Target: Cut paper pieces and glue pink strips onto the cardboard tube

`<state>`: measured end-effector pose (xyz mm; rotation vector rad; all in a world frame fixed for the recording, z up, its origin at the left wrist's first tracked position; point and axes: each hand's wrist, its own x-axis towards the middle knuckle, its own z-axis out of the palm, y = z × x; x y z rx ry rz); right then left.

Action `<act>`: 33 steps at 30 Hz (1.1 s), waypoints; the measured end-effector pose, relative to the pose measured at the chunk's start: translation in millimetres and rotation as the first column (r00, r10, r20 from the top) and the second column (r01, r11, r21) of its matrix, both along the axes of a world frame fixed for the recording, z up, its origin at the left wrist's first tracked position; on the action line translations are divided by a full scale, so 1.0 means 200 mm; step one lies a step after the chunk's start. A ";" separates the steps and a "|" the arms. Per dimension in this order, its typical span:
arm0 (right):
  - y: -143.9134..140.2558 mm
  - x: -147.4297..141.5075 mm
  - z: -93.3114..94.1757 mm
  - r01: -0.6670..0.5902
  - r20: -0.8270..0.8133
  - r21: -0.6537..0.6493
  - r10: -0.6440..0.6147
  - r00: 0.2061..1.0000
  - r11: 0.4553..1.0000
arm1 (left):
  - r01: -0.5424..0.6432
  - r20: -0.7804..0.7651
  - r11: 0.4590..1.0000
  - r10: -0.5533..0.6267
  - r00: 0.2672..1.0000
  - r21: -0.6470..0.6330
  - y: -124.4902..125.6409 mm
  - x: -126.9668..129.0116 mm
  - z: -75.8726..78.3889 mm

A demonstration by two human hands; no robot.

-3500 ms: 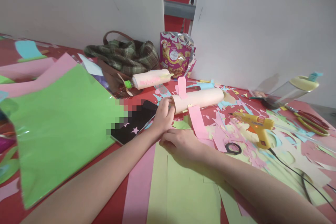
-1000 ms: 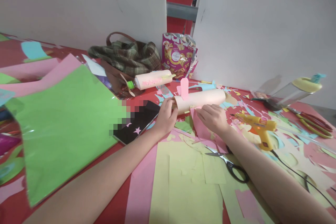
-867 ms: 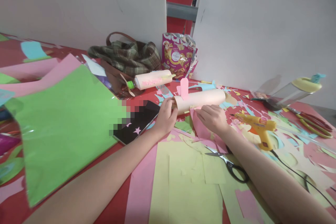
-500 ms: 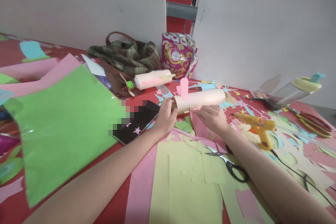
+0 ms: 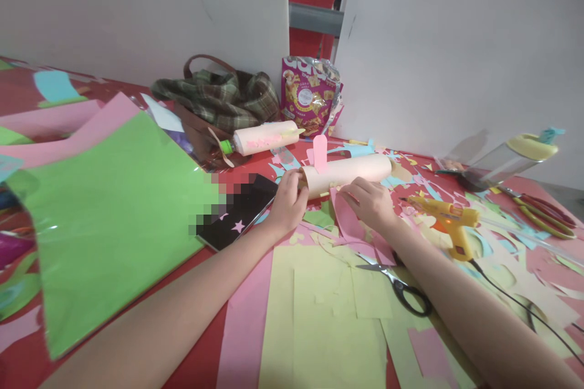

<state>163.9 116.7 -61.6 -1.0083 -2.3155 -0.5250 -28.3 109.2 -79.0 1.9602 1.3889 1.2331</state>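
A cream paper tube (image 5: 351, 170) lies across the red table, with a small pink paper tab (image 5: 320, 154) standing on it. My left hand (image 5: 288, 200) grips the tube's near left end. My right hand (image 5: 371, 202) presses a pink paper strip (image 5: 347, 222) against the tube's lower side, fingers curled onto it. Black-handled scissors (image 5: 396, 284) lie on yellow-green paper sheets (image 5: 319, 310) just under my right forearm.
A yellow glue gun (image 5: 449, 219) with its black cord rests at the right among paper scraps. Red-handled scissors (image 5: 542, 209) and a tipped bottle (image 5: 511, 158) lie far right. A second paper-wrapped bottle (image 5: 262, 137), plaid bag (image 5: 214, 100), snack bag (image 5: 310, 97), phone (image 5: 237, 209) and green sheet (image 5: 104, 213) fill the left.
My right hand left the yellow sheet, moved up to the tube and now presses the pink strip there; the black scissors lie uncovered. Over the last second it only shifted slightly.
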 end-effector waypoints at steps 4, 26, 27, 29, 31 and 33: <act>0.00 0.00 0.00 0.022 -0.024 -0.007 -0.022 0.999 1.000 | -0.007 0.003 1.000 0.007 1.000 0.003 0.00 0.00 0.01; 0.01 -0.07 0.06 0.210 -0.160 -0.194 -0.242 0.957 0.958 | -0.001 0.007 1.000 0.001 1.000 0.003 0.00 0.00 0.00; 0.01 -0.07 0.06 0.211 -0.167 -0.205 -0.246 0.955 0.956 | -0.001 0.006 1.000 0.001 1.000 0.006 0.00 0.00 0.00; 0.01 -0.07 0.07 0.197 -0.187 -0.225 -0.241 0.952 0.954 | -0.001 0.004 1.000 0.001 1.000 0.006 0.00 0.00 0.00; 0.01 -0.07 0.08 0.186 -0.202 -0.238 -0.236 0.951 0.953 | -0.002 0.002 1.000 0.002 1.000 0.004 0.00 0.00 0.00; 0.02 -0.07 0.08 0.192 -0.201 -0.254 -0.246 0.948 0.948 | 0.002 0.001 1.000 -0.002 1.000 0.003 0.00 0.00 0.00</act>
